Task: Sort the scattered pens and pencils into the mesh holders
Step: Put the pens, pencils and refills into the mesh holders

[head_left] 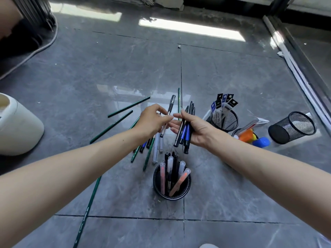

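Observation:
My left hand (152,120) pinches a clear pen with a black cap (169,111), holding it above the grey floor. My right hand (195,129) grips a bundle of black and blue pens (186,129), and its fingertips almost touch the clear pen. Below my hands stands a black mesh holder (187,187) with several pens and markers in it. Several green pencils (120,123) lie scattered on the floor to the left. More pens and pencils (152,149) lie in a heap under my left wrist.
A second mesh holder (232,120) at the right holds packaged refills. An empty mesh holder (288,129) lies tipped on its side further right, beside orange and blue items (254,138). A white container (19,127) sits at the left. A long green pencil (87,210) lies near my left arm.

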Demonstrator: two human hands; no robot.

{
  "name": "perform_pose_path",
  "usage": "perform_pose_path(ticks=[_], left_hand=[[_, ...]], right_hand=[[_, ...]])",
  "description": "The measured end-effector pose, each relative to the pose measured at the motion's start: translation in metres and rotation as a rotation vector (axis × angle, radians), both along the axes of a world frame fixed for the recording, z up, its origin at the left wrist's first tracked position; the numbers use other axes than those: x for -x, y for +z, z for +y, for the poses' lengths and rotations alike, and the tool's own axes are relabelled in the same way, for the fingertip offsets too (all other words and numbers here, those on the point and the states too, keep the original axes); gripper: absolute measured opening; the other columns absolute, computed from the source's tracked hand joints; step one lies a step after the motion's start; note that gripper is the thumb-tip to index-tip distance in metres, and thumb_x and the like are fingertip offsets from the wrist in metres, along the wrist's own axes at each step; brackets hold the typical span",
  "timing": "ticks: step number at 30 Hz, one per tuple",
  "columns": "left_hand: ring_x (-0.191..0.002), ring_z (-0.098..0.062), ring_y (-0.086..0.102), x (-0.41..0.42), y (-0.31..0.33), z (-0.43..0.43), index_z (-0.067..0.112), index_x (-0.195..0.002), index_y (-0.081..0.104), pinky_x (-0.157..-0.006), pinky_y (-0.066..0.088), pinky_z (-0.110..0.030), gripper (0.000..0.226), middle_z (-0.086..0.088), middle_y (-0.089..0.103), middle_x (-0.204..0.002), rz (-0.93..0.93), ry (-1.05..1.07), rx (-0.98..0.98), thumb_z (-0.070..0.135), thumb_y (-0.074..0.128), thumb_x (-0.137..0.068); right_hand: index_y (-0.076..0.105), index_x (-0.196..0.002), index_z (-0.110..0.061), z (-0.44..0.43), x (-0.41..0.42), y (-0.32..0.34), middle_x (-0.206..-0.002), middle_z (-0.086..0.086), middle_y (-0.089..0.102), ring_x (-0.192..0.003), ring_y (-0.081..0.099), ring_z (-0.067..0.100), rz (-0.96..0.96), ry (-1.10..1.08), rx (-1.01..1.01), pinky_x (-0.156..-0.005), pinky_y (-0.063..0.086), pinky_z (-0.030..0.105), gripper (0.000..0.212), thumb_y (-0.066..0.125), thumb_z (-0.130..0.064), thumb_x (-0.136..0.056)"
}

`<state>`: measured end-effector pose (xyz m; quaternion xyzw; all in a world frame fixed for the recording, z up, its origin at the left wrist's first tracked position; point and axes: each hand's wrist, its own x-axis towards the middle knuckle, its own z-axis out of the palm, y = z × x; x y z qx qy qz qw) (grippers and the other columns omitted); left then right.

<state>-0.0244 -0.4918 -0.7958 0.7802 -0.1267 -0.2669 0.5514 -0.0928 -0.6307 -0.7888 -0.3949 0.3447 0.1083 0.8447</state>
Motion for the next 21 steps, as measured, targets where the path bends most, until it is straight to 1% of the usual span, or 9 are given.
perform_pose_path(ticks=[2,4,6,9,10,12,14,17,21], left_hand=[[-0.045,-0.015,0.051,0.004,0.004,-0.004,0.011,-0.091,0.057,-0.045,0.037,-0.022,0.022,-0.01,0.068,-0.073,-0.009,-0.064,-0.004,0.024,0.073,-0.081],[-0.045,-0.015,0.051,0.009,0.006,-0.006,0.012,-0.083,0.058,-0.043,0.037,-0.023,0.019,-0.005,0.071,-0.09,0.003,-0.172,0.021,0.023,0.073,-0.08],[-0.04,-0.013,0.048,0.01,0.007,-0.005,0.015,-0.078,0.06,-0.041,0.036,-0.021,0.015,-0.003,0.07,-0.079,0.003,-0.234,0.046,0.025,0.069,-0.083],[-0.039,-0.008,0.048,-0.002,0.002,0.0,0.014,-0.072,0.063,-0.042,0.037,-0.02,0.017,-0.004,0.064,-0.061,-0.026,-0.06,0.072,0.022,0.059,-0.088],[-0.042,-0.008,0.05,-0.007,-0.003,0.004,0.014,-0.071,0.062,-0.044,0.04,-0.023,0.018,-0.004,0.064,-0.061,-0.056,0.022,0.032,0.019,0.057,-0.087],[-0.057,-0.015,0.056,-0.016,-0.017,0.012,0.016,-0.074,0.061,-0.055,0.046,-0.03,0.013,-0.004,0.066,-0.068,-0.155,0.122,-0.168,0.018,0.056,-0.085],[-0.074,-0.02,0.058,-0.019,-0.03,0.021,0.018,-0.081,0.06,-0.066,0.048,-0.035,0.006,-0.002,0.064,-0.08,-0.224,0.128,-0.427,0.021,0.057,-0.085],[-0.082,-0.022,0.055,-0.014,-0.044,0.029,0.019,-0.083,0.057,-0.065,0.039,-0.03,0.003,-0.001,0.061,-0.087,-0.245,0.021,-0.67,0.017,0.057,-0.086],[-0.074,-0.028,0.058,0.002,-0.047,0.025,0.01,-0.076,0.057,-0.055,0.038,-0.028,0.01,-0.01,0.057,-0.075,-0.329,-0.146,-0.808,0.005,0.051,-0.083]], right_hand=[[0.059,-0.092,-0.007,0.001,-0.002,0.001,-0.072,0.012,0.069,-0.055,0.067,0.017,-0.006,-0.004,0.027,-0.05,0.056,0.023,0.028,0.05,-0.033,-0.096],[0.061,-0.086,-0.009,0.001,-0.004,0.002,-0.074,0.009,0.063,-0.049,0.06,0.014,0.006,0.016,0.086,-0.044,0.049,0.019,0.03,0.055,-0.037,-0.092],[0.06,-0.081,-0.01,0.001,-0.004,0.0,-0.067,0.006,0.061,-0.045,0.056,0.014,0.026,0.036,0.135,-0.04,0.044,0.018,0.027,0.06,-0.035,-0.09],[0.053,-0.078,-0.012,-0.001,-0.001,-0.009,-0.051,0.004,0.058,-0.039,0.05,0.011,0.088,-0.017,0.18,-0.04,0.044,0.019,0.021,0.06,-0.026,-0.091],[0.051,-0.076,-0.012,-0.002,0.0,-0.012,-0.049,0.004,0.059,-0.038,0.051,0.011,0.108,-0.047,0.184,-0.043,0.049,0.02,0.021,0.059,-0.023,-0.092],[0.051,-0.076,-0.009,-0.007,0.003,-0.016,-0.049,0.007,0.061,-0.037,0.055,0.013,0.14,-0.076,0.183,-0.051,0.056,0.028,0.022,0.059,-0.021,-0.092],[0.052,-0.08,-0.008,-0.011,0.005,-0.018,-0.049,0.008,0.061,-0.036,0.056,0.014,0.161,-0.081,0.185,-0.047,0.057,0.031,0.023,0.066,-0.025,-0.088],[0.053,-0.08,-0.01,-0.015,0.003,-0.024,-0.044,0.004,0.053,-0.03,0.042,0.01,0.174,-0.052,0.246,-0.039,0.045,0.021,0.026,0.071,-0.029,-0.083],[0.052,-0.086,-0.011,-0.016,-0.002,-0.035,-0.041,0.0,0.047,-0.027,0.034,0.008,0.195,-0.029,0.269,-0.035,0.039,0.018,0.022,0.068,-0.027,-0.086]])
